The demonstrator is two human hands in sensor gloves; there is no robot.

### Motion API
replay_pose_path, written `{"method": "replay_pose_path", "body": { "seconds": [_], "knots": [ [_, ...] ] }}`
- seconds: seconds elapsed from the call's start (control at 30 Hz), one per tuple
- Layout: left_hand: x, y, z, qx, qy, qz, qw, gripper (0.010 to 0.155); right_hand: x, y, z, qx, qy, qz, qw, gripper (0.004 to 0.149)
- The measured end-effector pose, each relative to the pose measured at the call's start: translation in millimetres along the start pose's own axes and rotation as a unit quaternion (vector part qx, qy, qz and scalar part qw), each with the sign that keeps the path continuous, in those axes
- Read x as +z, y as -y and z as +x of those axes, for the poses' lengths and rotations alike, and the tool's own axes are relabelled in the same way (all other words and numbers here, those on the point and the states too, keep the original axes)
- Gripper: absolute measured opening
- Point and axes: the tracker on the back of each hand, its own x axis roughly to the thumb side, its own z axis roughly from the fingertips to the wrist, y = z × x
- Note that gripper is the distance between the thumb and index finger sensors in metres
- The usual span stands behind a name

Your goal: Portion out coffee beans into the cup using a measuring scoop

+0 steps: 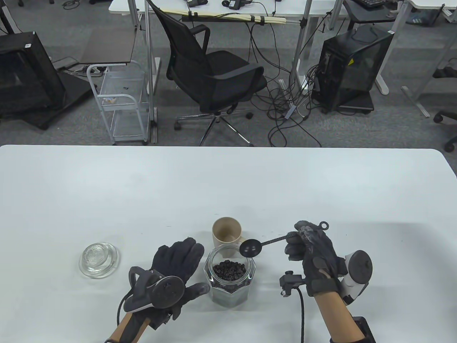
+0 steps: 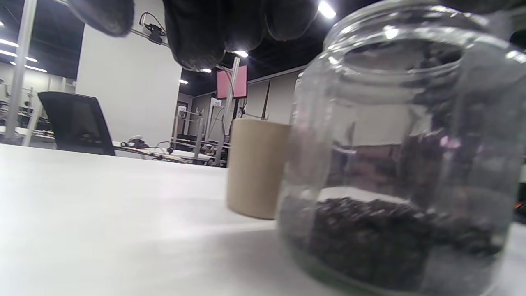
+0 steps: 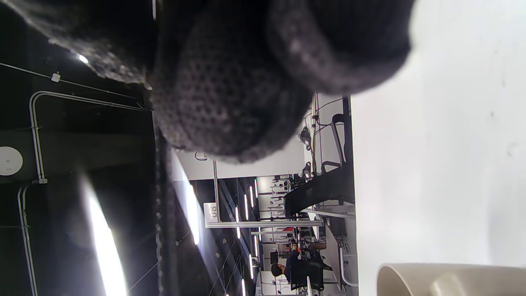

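Observation:
An open glass jar (image 1: 229, 282) holding dark coffee beans (image 1: 229, 270) stands near the table's front edge; the jar (image 2: 404, 164) fills the right of the left wrist view. A beige cup (image 1: 226, 235) stands just behind the jar, also the cup (image 2: 257, 166) and the cup (image 3: 450, 279). My right hand (image 1: 309, 243) grips the handle of a black measuring scoop (image 1: 250, 247); its bowl hovers over the jar's far rim, between jar and cup. My left hand (image 1: 180, 264) lies with straight fingers against the jar's left side.
The jar's glass lid (image 1: 98, 259) lies on the table to the left of my left hand. A cable runs from my right wrist off the front edge. An office chair and desks stand beyond the table's far edge.

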Motion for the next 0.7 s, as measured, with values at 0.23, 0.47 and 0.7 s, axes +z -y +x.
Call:
{"method": "replay_pose_path", "body": {
  "seconds": [0.23,0.47,0.7],
  "knots": [
    [-9.1,9.6,14.3,0.033,-0.011,-0.009,0.999,0.096,5.1,-13.8,1.5,-0.001,0.031,0.042,0.999,0.045],
    [-7.6,12.6,9.9,0.103,-0.03,-0.027,0.994,0.093,21.6,-43.6,25.0,0.098,0.193,0.145,0.965,0.041],
    [-7.3,13.0,10.1,0.084,-0.028,-0.021,0.996,0.092,50.2,-73.6,47.0,0.27,0.314,0.178,0.893,0.04]
  ]
}}
